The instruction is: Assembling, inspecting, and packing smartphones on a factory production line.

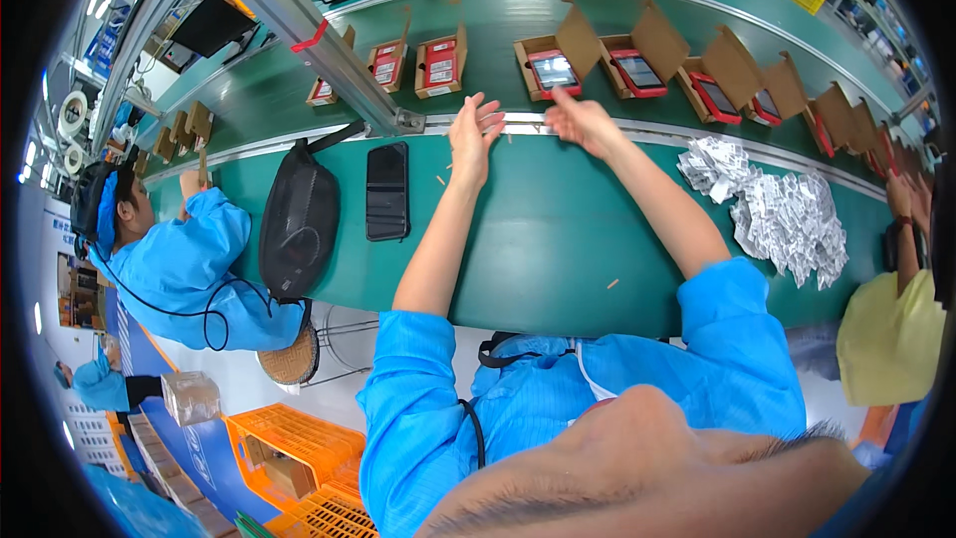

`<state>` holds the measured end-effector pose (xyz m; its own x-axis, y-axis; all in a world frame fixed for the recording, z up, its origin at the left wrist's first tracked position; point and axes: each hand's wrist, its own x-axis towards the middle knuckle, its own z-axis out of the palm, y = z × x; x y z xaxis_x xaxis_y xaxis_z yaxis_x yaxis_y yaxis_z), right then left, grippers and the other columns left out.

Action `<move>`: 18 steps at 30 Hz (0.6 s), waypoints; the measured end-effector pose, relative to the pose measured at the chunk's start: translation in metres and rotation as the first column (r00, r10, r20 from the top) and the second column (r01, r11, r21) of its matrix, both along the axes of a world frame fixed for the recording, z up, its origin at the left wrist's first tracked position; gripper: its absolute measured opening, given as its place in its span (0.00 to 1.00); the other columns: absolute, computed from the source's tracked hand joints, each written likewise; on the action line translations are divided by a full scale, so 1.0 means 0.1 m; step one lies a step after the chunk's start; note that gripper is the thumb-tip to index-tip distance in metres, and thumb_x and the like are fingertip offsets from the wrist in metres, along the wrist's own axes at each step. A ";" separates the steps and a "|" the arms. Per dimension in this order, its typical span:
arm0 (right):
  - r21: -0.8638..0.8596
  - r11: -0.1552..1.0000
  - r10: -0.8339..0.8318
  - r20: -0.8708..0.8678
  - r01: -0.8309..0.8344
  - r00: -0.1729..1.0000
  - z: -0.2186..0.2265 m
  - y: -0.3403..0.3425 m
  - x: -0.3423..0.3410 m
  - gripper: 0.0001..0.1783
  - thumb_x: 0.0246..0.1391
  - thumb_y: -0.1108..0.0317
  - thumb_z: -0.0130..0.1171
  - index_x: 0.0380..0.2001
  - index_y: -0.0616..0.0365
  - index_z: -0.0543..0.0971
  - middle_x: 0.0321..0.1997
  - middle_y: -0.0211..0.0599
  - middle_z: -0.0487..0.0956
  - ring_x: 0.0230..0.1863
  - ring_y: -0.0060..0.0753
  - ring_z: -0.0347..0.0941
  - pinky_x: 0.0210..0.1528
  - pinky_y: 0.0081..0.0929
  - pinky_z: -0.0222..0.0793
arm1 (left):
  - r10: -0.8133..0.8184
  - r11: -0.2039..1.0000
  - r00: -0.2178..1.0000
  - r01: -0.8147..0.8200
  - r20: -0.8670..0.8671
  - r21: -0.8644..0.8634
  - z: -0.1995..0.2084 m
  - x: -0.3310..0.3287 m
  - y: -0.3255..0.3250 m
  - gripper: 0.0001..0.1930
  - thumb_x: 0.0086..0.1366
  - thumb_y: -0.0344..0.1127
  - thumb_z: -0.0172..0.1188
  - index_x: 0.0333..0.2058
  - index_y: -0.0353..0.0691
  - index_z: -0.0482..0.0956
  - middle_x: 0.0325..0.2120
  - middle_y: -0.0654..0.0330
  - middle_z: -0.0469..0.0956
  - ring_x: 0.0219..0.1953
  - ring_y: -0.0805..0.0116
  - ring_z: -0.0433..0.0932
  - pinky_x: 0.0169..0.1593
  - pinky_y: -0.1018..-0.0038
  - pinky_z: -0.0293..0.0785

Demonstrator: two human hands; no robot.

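Note:
My left hand (pixel 472 139) hovers above the front edge of the work belt, fingers apart and nothing in them. Facing it, my right hand (pixel 586 126) has its fingers loosely spread, and I see nothing in it. Just beyond the right hand lies an open cardboard box (pixel 522 58) holding a red-framed handheld device (pixel 553 72) with a lit screen. To its right, another opened box (pixel 649 35) holds a similar red device (pixel 637 73). On the left, a cardboard box (pixel 438 66) with red contents and white labels stands with its lid up.
A black phone (pixel 387 191) and a black pouch (pixel 299 219) lie left of my arm. At right is a heap of white printed paper slips (pixel 792 224). A metal post (pixel 329 50) rises at left. Co-workers sit at left, in a blue sleeve (pixel 194 249), and at far right.

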<state>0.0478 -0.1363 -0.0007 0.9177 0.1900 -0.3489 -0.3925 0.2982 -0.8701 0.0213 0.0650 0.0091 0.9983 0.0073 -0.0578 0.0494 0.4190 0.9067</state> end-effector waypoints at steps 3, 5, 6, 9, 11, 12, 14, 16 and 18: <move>-0.400 0.903 0.278 0.272 -0.154 0.921 0.13 0.58 -0.03 0.33 0.47 0.46 0.62 0.32 0.74 0.74 0.25 0.47 0.78 0.23 0.32 0.76 0.24 0.26 0.73 | 0.307 0.927 0.942 -0.329 0.136 0.182 -0.07 0.12 0.29 0.22 0.69 0.43 0.44 0.53 0.32 0.66 0.46 0.51 0.72 0.46 0.62 0.73 0.52 0.68 0.69; -0.665 0.698 0.236 0.563 0.265 0.792 0.21 0.97 0.25 0.36 0.48 0.46 0.60 0.37 0.77 0.71 0.27 0.53 0.78 0.29 0.46 0.77 0.32 0.35 0.73 | 0.370 0.886 0.908 -0.408 0.196 0.218 -0.03 0.19 0.33 0.19 0.69 0.39 0.45 0.50 0.30 0.69 0.45 0.53 0.73 0.48 0.65 0.72 0.53 0.71 0.67; -0.655 0.651 0.162 0.613 0.383 0.773 0.19 1.09 0.46 0.34 0.49 0.48 0.58 0.39 0.76 0.70 0.28 0.57 0.77 0.32 0.53 0.76 0.36 0.39 0.72 | 0.370 0.848 0.897 -0.432 0.241 0.308 0.00 0.26 0.26 0.19 0.69 0.39 0.44 0.50 0.29 0.69 0.46 0.53 0.74 0.48 0.66 0.72 0.54 0.72 0.66; -0.649 0.629 0.126 0.629 0.429 0.767 0.31 1.18 0.85 0.23 0.55 0.57 0.51 0.41 0.69 0.68 0.31 0.63 0.76 0.37 0.61 0.74 0.38 0.46 0.71 | 0.374 0.823 0.887 -0.452 0.270 0.344 -0.03 0.43 0.17 0.19 0.69 0.38 0.45 0.51 0.29 0.69 0.46 0.53 0.74 0.49 0.68 0.71 0.54 0.74 0.64; -0.754 0.466 0.290 0.625 0.463 0.725 0.44 1.20 0.84 0.14 0.57 0.64 0.45 0.39 0.65 0.68 0.29 0.63 0.76 0.37 0.59 0.74 0.36 0.48 0.71 | 0.401 0.875 0.902 -0.429 0.161 0.226 -0.12 0.53 0.22 0.20 0.69 0.38 0.45 0.53 0.30 0.68 0.44 0.55 0.75 0.49 0.69 0.71 0.53 0.74 0.64; -0.802 0.413 0.417 0.588 0.432 0.693 0.51 1.22 0.73 0.14 0.54 0.70 0.46 0.42 0.66 0.68 0.33 0.63 0.76 0.38 0.55 0.75 0.32 0.45 0.73 | 0.374 0.911 0.923 -0.384 0.093 0.149 -0.13 0.52 0.26 0.22 0.70 0.42 0.42 0.56 0.34 0.63 0.46 0.56 0.72 0.50 0.68 0.70 0.53 0.73 0.65; -0.708 0.424 0.521 0.701 0.565 0.487 0.50 1.20 0.41 0.17 0.51 0.71 0.47 0.45 0.66 0.68 0.36 0.60 0.76 0.37 0.53 0.76 0.32 0.44 0.73 | 0.290 0.955 0.957 -0.289 0.002 -0.065 -0.09 0.48 0.24 0.22 0.70 0.44 0.41 0.57 0.38 0.61 0.49 0.58 0.70 0.51 0.68 0.69 0.54 0.72 0.65; -0.521 0.404 0.665 0.732 0.752 0.150 0.47 1.15 0.12 0.25 0.46 0.73 0.50 0.51 0.66 0.66 0.43 0.59 0.74 0.39 0.50 0.76 0.32 0.38 0.75 | 0.135 0.944 0.986 -0.096 0.101 -0.316 -0.12 0.46 0.08 0.24 0.70 0.49 0.39 0.58 0.43 0.57 0.53 0.60 0.64 0.51 0.66 0.68 0.53 0.68 0.67; -0.468 0.347 0.780 0.625 0.813 0.027 0.43 1.06 -0.09 0.29 0.44 0.74 0.50 0.53 0.66 0.64 0.47 0.59 0.72 0.43 0.48 0.76 0.33 0.32 0.77 | 0.091 0.934 0.967 -0.001 0.237 -0.357 -0.19 0.35 -0.06 0.25 0.68 0.54 0.38 0.58 0.47 0.58 0.53 0.61 0.65 0.54 0.64 0.66 0.54 0.64 0.67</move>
